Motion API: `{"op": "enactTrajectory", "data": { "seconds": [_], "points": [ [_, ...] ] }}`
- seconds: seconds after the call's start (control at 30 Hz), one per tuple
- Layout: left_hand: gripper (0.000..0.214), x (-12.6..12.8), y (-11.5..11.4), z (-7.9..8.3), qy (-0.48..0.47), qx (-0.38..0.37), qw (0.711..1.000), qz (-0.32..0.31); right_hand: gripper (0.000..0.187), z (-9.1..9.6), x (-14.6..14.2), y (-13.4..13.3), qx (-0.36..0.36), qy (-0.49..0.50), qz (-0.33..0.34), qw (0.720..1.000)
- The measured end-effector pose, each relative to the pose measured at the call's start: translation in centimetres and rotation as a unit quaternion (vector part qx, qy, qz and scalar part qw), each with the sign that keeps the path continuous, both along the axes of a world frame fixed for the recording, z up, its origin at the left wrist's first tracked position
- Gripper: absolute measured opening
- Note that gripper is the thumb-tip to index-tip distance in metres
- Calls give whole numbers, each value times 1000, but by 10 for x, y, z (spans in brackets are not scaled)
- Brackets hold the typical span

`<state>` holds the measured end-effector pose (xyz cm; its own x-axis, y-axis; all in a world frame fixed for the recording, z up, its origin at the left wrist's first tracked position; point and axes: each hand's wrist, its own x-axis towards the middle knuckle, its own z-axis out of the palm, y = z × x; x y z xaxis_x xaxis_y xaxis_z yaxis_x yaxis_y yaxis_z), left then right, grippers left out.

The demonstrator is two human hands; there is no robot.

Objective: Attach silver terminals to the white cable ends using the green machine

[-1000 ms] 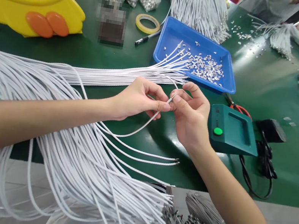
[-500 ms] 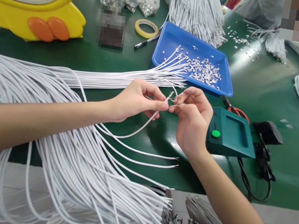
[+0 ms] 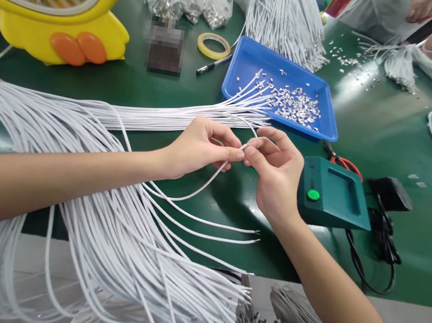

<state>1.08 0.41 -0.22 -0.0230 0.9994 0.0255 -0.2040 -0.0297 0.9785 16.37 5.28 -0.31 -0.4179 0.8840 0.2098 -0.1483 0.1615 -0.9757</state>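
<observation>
1 white cable [image 3: 213, 179], pinched above the green bench [image 3: 424, 259].
Clamped near its end in the grip of the left hand [image 3: 202, 147], at its tip by the right hand [image 3: 278, 172].

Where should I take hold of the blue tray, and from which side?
Probably take the blue tray by its right-hand short rim, coming from the right: white cables overlap its near left side, while that rim is uncovered. Keep it level; small metal pieces lie loose inside.
</observation>
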Motion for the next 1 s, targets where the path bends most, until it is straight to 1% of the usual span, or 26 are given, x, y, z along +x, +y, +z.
{"op": "enactTrajectory", "data": {
  "seconds": [0.17, 0.23, 0.3, 0.37, 0.47, 0.53, 0.63, 0.8, 0.9, 1.0],
  "points": [
    [21, -1, 0, 1, -16, -1, 1000, -6, 25, 1, 1, 1, -5, 6, 12, 1000],
    [22, -2, 1, 2, -36, -7, 999, -14, 22, 1, 1, 1, -9, 7, 3, 1000],
    [24, -3, 1, 3, -56, -13, 998, -32, 21, 2, 1, 1, -15, 9, -14, 1000],
    [25, -3, 0, 4, -68, -12, 996, -63, 23, 4, 1, 1, -22, 15, -19, 999],
    [27, -3, -1, 3, -71, -8, 992, -101, 28, 6, 2, 0, -22, 24, 10, 999],
    [29, -3, -1, 2, -68, -10, 991, -111, 30, 6, 2, -1, -13, 30, 29, 999],
    [30, -3, -2, 1, -62, -13, 991, -115, 33, 5, 3, -1, 5, 40, 39, 998],
    [30, -2, -1, 2, -53, -9, 993, -108, 34, 3, 2, 0, 23, 26, 30, 999],
    [32, -1, -1, 4, -46, -8, 995, -93, 33, 3, 2, 0, 17, 25, 19, 999],
    [33, 0, -1, 4, -39, -5, 996, -80, 35, 4, 2, 1, -10, 32, 14, 999]
  ]
}}
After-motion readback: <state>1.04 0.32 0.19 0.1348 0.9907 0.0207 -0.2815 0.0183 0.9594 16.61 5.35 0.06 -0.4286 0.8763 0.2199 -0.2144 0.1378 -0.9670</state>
